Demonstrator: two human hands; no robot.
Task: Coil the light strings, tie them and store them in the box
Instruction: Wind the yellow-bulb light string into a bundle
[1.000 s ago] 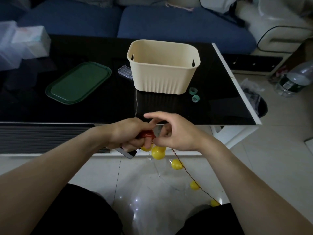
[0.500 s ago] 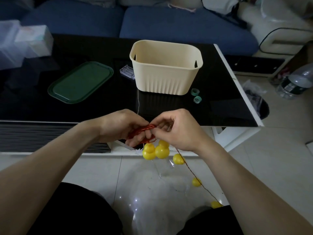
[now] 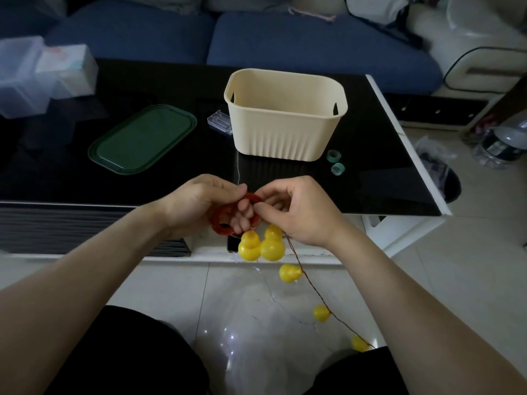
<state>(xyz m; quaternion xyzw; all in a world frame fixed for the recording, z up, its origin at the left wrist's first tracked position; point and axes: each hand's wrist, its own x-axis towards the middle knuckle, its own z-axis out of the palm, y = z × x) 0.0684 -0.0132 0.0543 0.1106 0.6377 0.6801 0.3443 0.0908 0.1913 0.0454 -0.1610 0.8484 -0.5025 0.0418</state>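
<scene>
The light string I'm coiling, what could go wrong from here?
1. The uncoiled light string hangs toward the floor with yellow bulbs spaced along it; they may snag or tangle as you wind.
2. The red coil sits loosely around the left hand fingers; it could spring apart before tying.
3. The green tape rolls lie beyond both hands, so reaching means letting go.

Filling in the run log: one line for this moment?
step: coiling | left hand: holds red wire coil | right hand: pinches wire | bulbs: hanging | box: on table, open
</scene>
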